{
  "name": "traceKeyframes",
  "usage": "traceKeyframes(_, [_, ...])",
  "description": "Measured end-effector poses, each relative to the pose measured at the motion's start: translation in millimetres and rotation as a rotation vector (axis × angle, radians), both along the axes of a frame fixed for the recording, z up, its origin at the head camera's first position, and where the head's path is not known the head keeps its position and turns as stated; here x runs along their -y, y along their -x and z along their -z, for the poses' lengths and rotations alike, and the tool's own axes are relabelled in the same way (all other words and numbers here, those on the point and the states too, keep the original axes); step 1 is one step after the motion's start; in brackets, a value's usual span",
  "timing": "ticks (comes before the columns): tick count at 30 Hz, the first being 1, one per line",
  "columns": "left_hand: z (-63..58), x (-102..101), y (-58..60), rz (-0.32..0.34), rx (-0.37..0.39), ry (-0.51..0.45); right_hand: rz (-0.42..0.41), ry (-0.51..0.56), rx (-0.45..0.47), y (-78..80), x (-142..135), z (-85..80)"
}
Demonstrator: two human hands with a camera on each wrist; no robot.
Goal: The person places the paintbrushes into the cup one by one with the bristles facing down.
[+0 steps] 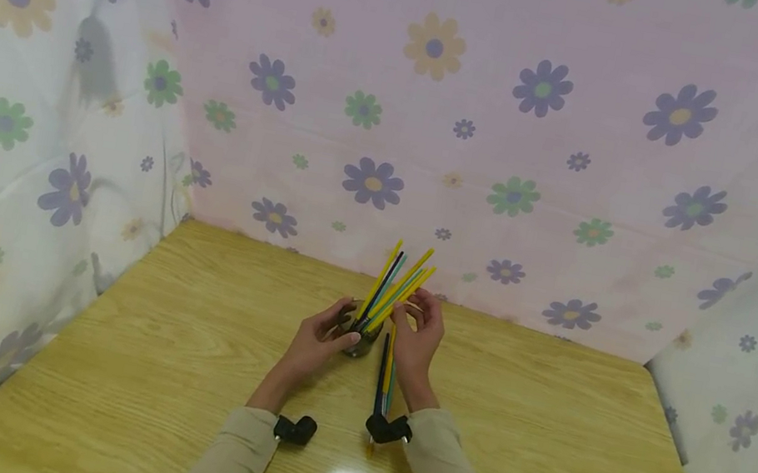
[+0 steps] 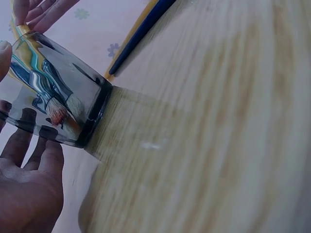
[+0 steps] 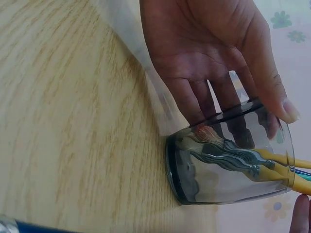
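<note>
My left hand (image 1: 318,337) holds a dark clear glass (image 3: 228,172), its fingers round one side and the thumb by the rim. Several paintbrushes (image 1: 386,293) stand slanted in the glass, bristles down, with yellow, teal and dark handles leaning right. At those handles, my right hand (image 1: 417,340) pinches a yellow paintbrush (image 2: 20,30) just above the rim. Which of the other handles it touches is hidden. More paintbrushes (image 1: 383,364) lie on the table right of the glass, partly under my right wrist, bristles toward me.
The wooden table (image 1: 190,355) reaches back to a flower-print cloth (image 1: 337,128), which also hangs at both sides. Black wrist cameras sit on both sleeves; the right one (image 1: 388,428) is over the lying brushes. Light reflects off the table's near part.
</note>
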State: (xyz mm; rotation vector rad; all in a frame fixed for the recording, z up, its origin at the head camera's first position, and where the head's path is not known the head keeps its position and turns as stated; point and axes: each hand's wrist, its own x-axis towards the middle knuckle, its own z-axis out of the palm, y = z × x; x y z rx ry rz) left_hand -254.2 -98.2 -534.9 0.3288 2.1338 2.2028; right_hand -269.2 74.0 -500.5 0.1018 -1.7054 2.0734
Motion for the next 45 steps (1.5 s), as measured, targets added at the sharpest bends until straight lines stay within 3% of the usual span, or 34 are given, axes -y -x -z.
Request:
traceKeyframes(10, [1.5, -2.1, -1.5, 0.005, -0.017, 0.008, -0.003, 0.017, 0.037, -11.6, -3.8, 5.8])
traceKeyframes(18, [3.9, -0.1, -3.0, 0.023, -0.025, -0.022, -0.012, 0.136, 0.255, -30.2, -12.2, 12.5])
traceKeyframes(23, [3.7, 0.8, -1.3, 0.026, -0.041, -0.019, -0.078, 0.199, 0.409, -42.7, -24.2, 13.2])
traceKeyframes(27, [2.7, 0.3, 0.3, 0.024, -0.046, -0.009, -0.124, 0.212, 0.479, -52.1, -37.8, 12.6])
traceKeyframes(33, [1.5, 0.4, 0.2, 0.013, -0.044, 0.003, -0.177, 0.133, 0.578, -65.5, -53.6, 17.9])
traceKeyframes(38, [1.8, 0.6, -0.4, 0.002, -0.028, 0.002, -0.236, 0.001, 0.650, -74.7, -58.0, 19.8])
traceKeyframes(45, [1.9, 0.9, -1.3, 0.017, -0.028, 0.007, -0.206, -0.211, 0.650, -77.7, -49.9, 17.4])
